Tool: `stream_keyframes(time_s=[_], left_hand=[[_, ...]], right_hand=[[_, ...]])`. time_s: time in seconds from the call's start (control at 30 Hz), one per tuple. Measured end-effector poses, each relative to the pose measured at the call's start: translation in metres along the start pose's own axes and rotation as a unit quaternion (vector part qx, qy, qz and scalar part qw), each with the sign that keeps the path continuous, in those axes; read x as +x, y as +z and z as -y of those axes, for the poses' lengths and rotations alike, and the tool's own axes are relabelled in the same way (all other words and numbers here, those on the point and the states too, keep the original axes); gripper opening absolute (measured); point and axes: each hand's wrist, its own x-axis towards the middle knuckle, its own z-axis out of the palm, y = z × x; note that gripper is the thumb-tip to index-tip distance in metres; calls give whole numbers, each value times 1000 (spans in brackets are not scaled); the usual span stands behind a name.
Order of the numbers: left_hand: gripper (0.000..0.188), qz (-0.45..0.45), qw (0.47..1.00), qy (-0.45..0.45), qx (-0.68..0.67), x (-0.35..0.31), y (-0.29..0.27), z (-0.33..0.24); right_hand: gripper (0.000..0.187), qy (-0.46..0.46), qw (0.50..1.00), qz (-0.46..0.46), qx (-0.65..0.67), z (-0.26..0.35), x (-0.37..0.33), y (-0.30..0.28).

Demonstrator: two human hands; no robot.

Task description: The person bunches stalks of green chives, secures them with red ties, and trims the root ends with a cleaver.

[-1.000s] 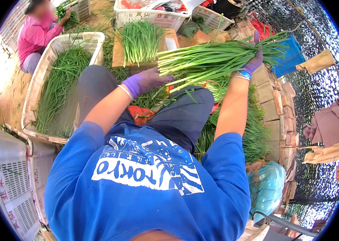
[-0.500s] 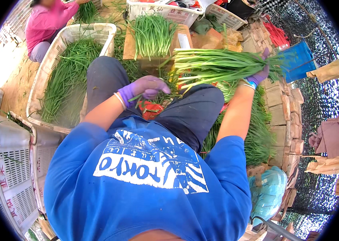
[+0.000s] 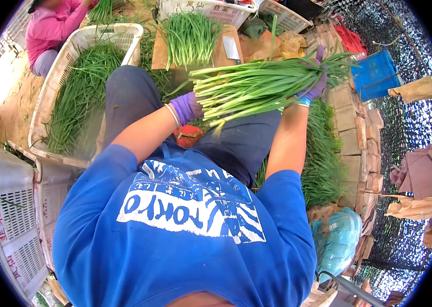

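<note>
A thick bunch of green chives (image 3: 257,82) lies crosswise above my lap, pale stem ends to the left and leaf tips to the right. My right hand (image 3: 316,88), in a purple glove, is wrapped round its leafy end. My left hand (image 3: 188,108), gloved in purple too, is at the stem ends; the bunch covers its fingers. Beyond my knees, more chives (image 3: 190,38) are laid on a wooden board (image 3: 218,57). A cleaver with a pale blade (image 3: 230,47) rests beside them.
On the left stands a white crate (image 3: 137,43) of loose greens, with a person in pink (image 3: 55,30) behind it. A heap of chives (image 3: 321,163) lies by my right leg, along a brick edging (image 3: 350,140). A blue container (image 3: 376,77) stands at the right.
My left hand has moved up to the stem ends, its fingers passing behind the bunch. My right hand has brought the chives slightly left, and the stems have fanned out more.
</note>
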Motion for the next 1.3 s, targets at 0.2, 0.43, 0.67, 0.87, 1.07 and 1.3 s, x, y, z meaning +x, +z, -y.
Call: stream_keyframes(time_s=[0.2,0.43,0.67,0.87,1.07,1.3], left_hand=[[39,4,968,-83,-235,8,-16,-6],[18,-7,541,-287,-791,1,-68,-7],[7,140,673,-534,-492,-44,-186,17],[13,37,620,-640,-453,-72,-240,17],[16,37,623,-623,-472,-63,-239,23],[18,38,623,-595,-507,-56,-231,32]], right_hand=[[47,5,998,-35,-57,5,-10,-9],[45,-33,993,-93,-72,49,-32,-92],[44,-157,894,-272,-319,141,-72,-55],[48,-136,928,-145,-314,182,-78,-13],[52,-96,973,-43,-205,197,-73,-25],[59,-96,935,-143,-309,153,-57,4]])
